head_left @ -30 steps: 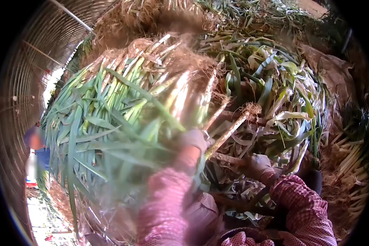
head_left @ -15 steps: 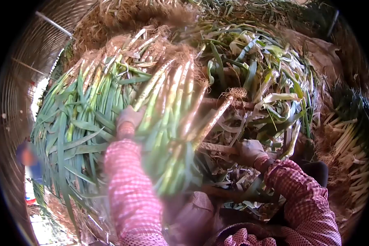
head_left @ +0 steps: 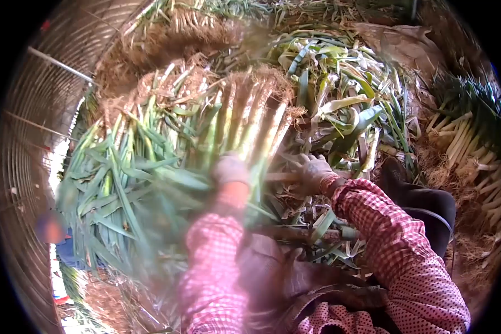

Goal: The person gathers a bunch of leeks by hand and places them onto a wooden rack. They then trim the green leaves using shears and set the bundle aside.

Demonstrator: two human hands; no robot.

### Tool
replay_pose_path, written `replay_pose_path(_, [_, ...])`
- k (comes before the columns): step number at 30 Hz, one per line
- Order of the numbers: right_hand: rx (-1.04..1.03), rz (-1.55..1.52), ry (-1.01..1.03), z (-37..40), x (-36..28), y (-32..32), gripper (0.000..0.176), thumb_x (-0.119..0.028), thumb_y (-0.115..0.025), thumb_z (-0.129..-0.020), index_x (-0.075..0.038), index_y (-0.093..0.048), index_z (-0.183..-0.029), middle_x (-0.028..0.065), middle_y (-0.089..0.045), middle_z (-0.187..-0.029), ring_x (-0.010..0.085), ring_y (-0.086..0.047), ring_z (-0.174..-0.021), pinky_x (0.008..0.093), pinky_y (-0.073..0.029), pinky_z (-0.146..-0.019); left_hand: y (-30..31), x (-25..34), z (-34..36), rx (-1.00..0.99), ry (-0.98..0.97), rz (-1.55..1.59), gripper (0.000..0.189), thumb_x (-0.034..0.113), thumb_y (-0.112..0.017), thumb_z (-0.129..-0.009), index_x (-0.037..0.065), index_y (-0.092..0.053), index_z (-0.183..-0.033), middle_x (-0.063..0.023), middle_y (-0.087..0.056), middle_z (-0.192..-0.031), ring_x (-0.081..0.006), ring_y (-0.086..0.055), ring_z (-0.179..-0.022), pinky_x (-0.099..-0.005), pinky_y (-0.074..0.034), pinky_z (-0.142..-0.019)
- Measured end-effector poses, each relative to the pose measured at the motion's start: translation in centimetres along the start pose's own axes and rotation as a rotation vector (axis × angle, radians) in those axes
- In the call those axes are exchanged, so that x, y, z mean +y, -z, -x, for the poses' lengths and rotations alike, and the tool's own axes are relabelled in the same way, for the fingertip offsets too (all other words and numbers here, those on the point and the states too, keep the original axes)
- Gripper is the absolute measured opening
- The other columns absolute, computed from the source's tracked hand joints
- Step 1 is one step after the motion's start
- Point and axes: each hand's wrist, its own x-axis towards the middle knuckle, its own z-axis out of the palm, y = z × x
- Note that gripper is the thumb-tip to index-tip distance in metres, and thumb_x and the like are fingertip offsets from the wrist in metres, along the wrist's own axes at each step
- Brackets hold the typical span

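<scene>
A bunch of long green onions (head_left: 242, 119) lies in front of me, roots pointing away and green leaves toward me. My left hand (head_left: 230, 168), in a pale glove and blurred, is closed around the stalks of this bunch. Just right of the bunch is my right hand (head_left: 315, 171), also gloved, with its fingers spread beside a brown stick (head_left: 281, 177). Nothing shows in its grasp. A large heap of green onions (head_left: 122, 167) covers the area to the left, its leaves hanging toward me.
Peeled leaves and husks (head_left: 345, 94) form a pile behind my right hand. More onions with white stems (head_left: 465, 133) lie along the right side. A ribbed curved wall (head_left: 33, 183) stands at the left. A pole (head_left: 61, 65) crosses near it.
My left hand has moved right, and the bunch now stands more gathered and upright in view. My right hand has shifted slightly left and up, and its fingers have opened. The view has shifted too.
</scene>
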Motion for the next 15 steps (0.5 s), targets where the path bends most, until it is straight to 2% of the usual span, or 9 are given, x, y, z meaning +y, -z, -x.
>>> replay_pose_path(1, [-0.058, -0.04, -0.016, 1.2, -0.3, 0.1, 0.08, -0.059, -0.072, -0.078, -0.017, -0.049, -0.142, 0.0163, -0.036, -0.155, 0.0363, -0.034, -0.143, 0.0546, -0.033, -0.111, 0.3, -0.8, 0.2, 0.004, -0.069, 0.029, 0.052, 0.024, -0.07, -0.085, 0.002, -0.053, -0.129, -0.0208, -0.07, -0.116, -0.0342, -0.07, -0.106, -0.0439, -0.056, -0.088])
replay_pose_path(4, [0.105, -0.146, 0.252, 9.4, -0.2, 2.4, 0.073, -0.054, -0.073, -0.081, -0.014, -0.053, -0.139, 0.0187, -0.049, -0.145, 0.036, -0.048, -0.133, 0.0504, -0.041, -0.106, 2.9, -2.6, 2.6, -0.056, -0.159, 0.085, 0.053, 0.024, -0.067, -0.083, 0.001, -0.056, -0.129, -0.0207, -0.07, -0.117, -0.0331, -0.067, -0.112, -0.043, -0.054, -0.094])
replay_pose_path(6, [-0.29, -0.347, 0.294, 15.9, 2.2, 7.2, 0.062, -0.045, -0.074, -0.084, -0.011, -0.059, -0.133, 0.0193, -0.061, -0.132, 0.037, -0.061, -0.116, 0.046, -0.049, -0.098, 4.2, -1.9, 4.6, -0.104, -0.099, 0.072, 0.057, 0.026, -0.065, -0.084, 0.0, -0.053, -0.133, -0.02, -0.068, -0.122, -0.0328, -0.067, -0.113, -0.0427, -0.054, -0.095])
replay_pose_path(7, [-0.124, -0.401, 0.42, 20.5, 3.1, 9.9, 0.055, -0.038, -0.075, -0.084, -0.008, -0.063, -0.129, 0.018, -0.069, -0.116, 0.0388, -0.068, -0.1, 0.0434, -0.055, -0.088, 3.6, -1.5, 4.5, -0.092, -0.095, 0.104, 0.059, 0.026, -0.065, -0.084, 0.0, -0.051, -0.136, -0.02, -0.068, -0.123, -0.0329, -0.067, -0.113, -0.0426, -0.054, -0.095])
replay_pose_path(9, [-0.148, -0.367, 0.433, 28.1, 4.1, 17.0, 0.057, -0.033, -0.077, -0.083, -0.004, -0.061, -0.129, 0.0182, -0.07, -0.11, 0.0352, -0.069, -0.1, 0.042, -0.055, -0.089, 4.3, -0.5, 6.3, -0.066, -0.12, 0.057, 0.063, 0.025, -0.064, -0.085, -0.001, -0.047, -0.141, -0.0204, -0.066, -0.127, -0.0336, -0.066, -0.115, -0.042, -0.053, -0.096])
replay_pose_path(10, [-0.145, -0.365, 0.43, 31.1, 5.8, 18.6, 0.06, -0.034, -0.078, -0.083, -0.001, -0.06, -0.129, 0.0201, -0.069, -0.108, 0.0346, -0.069, -0.102, 0.0422, -0.054, -0.093, 6.2, 0.1, 8.6, -0.073, -0.23, -0.065, 0.065, 0.025, -0.064, -0.086, -0.001, -0.045, -0.142, -0.0219, -0.064, -0.128, -0.0344, -0.064, -0.118, -0.0411, -0.052, -0.098])
replay_pose_path(13, [0.23, -0.726, 0.179, 38.0, 12.1, 17.2, 0.053, -0.021, -0.077, -0.085, 0.004, -0.059, -0.128, 0.0153, -0.07, -0.106, 0.0271, -0.068, -0.097, 0.0387, -0.054, -0.088, 6.4, 1.5, 9.4, -0.159, -0.274, -0.144, 0.062, 0.033, -0.063, -0.087, 0.0, -0.052, -0.138, -0.0206, -0.064, -0.129, -0.0322, -0.063, -0.119, -0.0411, -0.05, -0.101])
replay_pose_path(14, [0.257, -0.896, -0.017, 38.8, 13.7, 16.8, 0.049, -0.017, -0.075, -0.086, 0.005, -0.059, -0.127, 0.014, -0.07, -0.103, 0.0246, -0.067, -0.093, 0.0375, -0.054, -0.085, 8.3, 1.3, 11.1, -0.185, -0.296, -0.112, 0.061, 0.037, -0.063, -0.087, 0.001, -0.055, -0.135, -0.0201, -0.064, -0.129, -0.0318, -0.063, -0.118, -0.0412, -0.05, -0.101])
replay_pose_path(15, [0.422, -0.981, -0.188, 39.3, 16.0, 15.0, 0.051, -0.018, -0.075, -0.085, 0.005, -0.058, -0.128, 0.0116, -0.07, -0.106, 0.0209, -0.067, -0.092, 0.0368, -0.053, -0.081, 9.8, 0.8, 12.1, -0.211, -0.317, -0.077, 0.06, 0.04, -0.063, -0.087, 0.002, -0.058, -0.133, -0.0197, -0.065, -0.128, -0.0314, -0.064, -0.118, -0.0412, -0.05, -0.101])
